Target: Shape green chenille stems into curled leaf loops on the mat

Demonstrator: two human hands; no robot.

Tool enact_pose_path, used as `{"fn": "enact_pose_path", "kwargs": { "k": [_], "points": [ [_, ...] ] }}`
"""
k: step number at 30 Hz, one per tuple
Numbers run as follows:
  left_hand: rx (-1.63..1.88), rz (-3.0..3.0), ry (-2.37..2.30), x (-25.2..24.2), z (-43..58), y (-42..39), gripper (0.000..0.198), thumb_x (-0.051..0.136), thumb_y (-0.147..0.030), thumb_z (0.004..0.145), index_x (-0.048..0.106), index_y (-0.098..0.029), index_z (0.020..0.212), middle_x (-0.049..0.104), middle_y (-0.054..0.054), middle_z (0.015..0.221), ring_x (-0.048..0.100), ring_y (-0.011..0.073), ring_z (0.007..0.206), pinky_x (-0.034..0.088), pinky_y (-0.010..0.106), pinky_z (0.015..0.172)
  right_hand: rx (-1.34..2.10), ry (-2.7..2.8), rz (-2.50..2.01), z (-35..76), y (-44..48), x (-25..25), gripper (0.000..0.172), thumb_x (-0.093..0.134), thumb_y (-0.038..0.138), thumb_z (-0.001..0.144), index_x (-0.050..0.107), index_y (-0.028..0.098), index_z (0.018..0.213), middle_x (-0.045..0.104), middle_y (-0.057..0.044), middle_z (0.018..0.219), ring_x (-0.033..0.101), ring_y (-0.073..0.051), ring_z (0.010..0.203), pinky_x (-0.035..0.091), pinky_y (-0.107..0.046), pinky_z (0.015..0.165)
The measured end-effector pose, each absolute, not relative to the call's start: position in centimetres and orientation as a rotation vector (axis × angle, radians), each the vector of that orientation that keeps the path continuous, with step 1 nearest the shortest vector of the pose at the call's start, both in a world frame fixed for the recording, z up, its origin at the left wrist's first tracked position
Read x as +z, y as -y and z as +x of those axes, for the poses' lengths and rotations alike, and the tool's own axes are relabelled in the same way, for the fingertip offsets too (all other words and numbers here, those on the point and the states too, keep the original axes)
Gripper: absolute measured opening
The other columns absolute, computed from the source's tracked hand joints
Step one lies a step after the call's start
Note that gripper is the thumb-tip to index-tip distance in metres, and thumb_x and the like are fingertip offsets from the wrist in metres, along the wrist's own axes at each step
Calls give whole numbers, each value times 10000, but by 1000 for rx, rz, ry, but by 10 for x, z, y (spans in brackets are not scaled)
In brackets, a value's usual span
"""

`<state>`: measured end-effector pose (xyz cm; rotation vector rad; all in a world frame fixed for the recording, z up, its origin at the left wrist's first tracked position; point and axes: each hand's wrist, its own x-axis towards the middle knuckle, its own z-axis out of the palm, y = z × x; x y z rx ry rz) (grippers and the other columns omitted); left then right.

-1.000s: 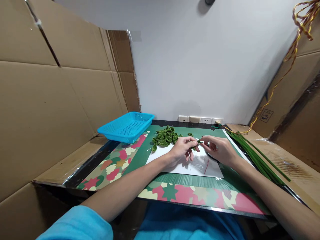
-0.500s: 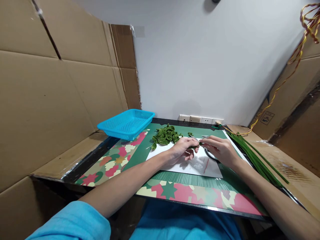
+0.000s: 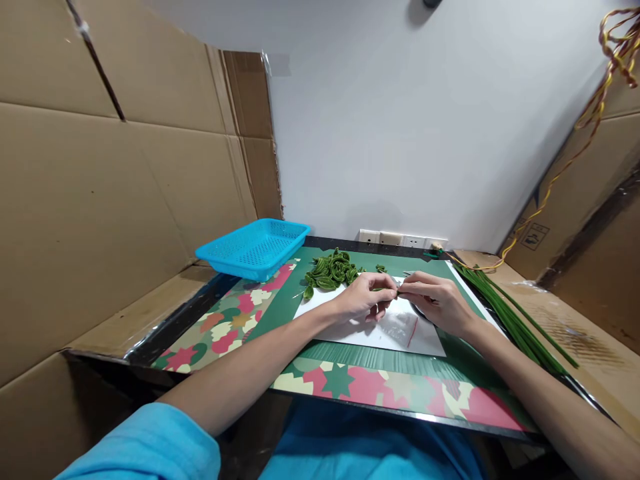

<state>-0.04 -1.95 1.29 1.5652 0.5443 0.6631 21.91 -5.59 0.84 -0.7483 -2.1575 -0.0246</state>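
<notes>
My left hand point(image 3: 364, 295) and my right hand point(image 3: 434, 299) meet over a white sheet point(image 3: 345, 339). Between their pinched fingertips is a short piece of green pipe cleaner point(image 3: 398, 293), mostly covered by the fingers. Left of my hands lies a pile of looped, leaf-shaped green pipe cleaners point(image 3: 333, 270), and a small green piece point(image 3: 381, 269) lies behind them. Partly hidden under my right hand is what looks like a pair of scissors point(image 3: 419, 311) with dark handles. A clear zip bag point(image 3: 400, 328) with a red strip lies on the sheet just below my fingers.
A blue perforated plastic basket point(image 3: 255, 247) stands at the back left. Long straight green pipe cleaners point(image 3: 515, 320) lie along the right side. Cardboard walls point(image 3: 125, 200) enclose the left and right. Behind the table are wall sockets point(image 3: 393, 238); a twisted yellow-brown wire point(image 3: 555, 173) hangs at right.
My left fingers have closed over more of the green piece, so less of it shows. Both hands stay close together over the sheet; the other things have not moved.
</notes>
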Motion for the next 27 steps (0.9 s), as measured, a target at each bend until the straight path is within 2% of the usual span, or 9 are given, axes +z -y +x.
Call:
{"fn": "enact_pose_path", "kwargs": {
  "k": [7, 14, 17, 21, 27],
  "points": [
    [629, 1577, -546, 14, 0, 18, 409, 746, -510, 832, 647, -128, 941, 694, 77, 871, 685, 148, 541, 457, 202, 390, -47, 2151, -780, 220, 53, 5, 258, 510, 227, 1042, 765, 204, 1012, 704, -75, 918, 602, -127, 670, 443, -234, 572],
    [674, 1640, -551, 17, 0, 23, 357, 716, -494, 869, 571, -172, 919, 615, -15, 609, 639, 135, 488, 458, 192, 406, -86, 2150, -788, 219, 51, 0, 228, 532, 223, 1037, 758, 221, 1066, 734, -76, 975, 624, -141, 717, 459, -253, 613],
    [749, 1760, -539, 16, 0, 24, 366, 690, -517, 888, 564, -175, 921, 656, 3, 636, 637, 131, 472, 483, 210, 435, -13, 2069, -783, 216, 52, 2, 219, 554, 222, 1025, 772, 212, 1010, 737, -71, 923, 603, -137, 679, 452, -253, 588],
    [854, 1852, -552, 16, 1, 26, 349, 654, -509, 923, 576, -171, 959, 690, 29, 663, 689, 155, 550, 514, 221, 494, 84, 1961, -792, 212, 52, 5, 172, 619, 239, 988, 782, 201, 948, 730, -58, 850, 558, -124, 595, 423, -252, 526],
    [757, 1586, -440, 20, 3, 25, 344, 710, -478, 887, 578, -162, 918, 617, -10, 625, 726, 198, 580, 492, 210, 440, 130, 1901, -712, 210, 56, 10, 142, 632, 216, 979, 764, 198, 931, 731, -56, 819, 613, -132, 632, 454, -237, 535]
  ]
}}
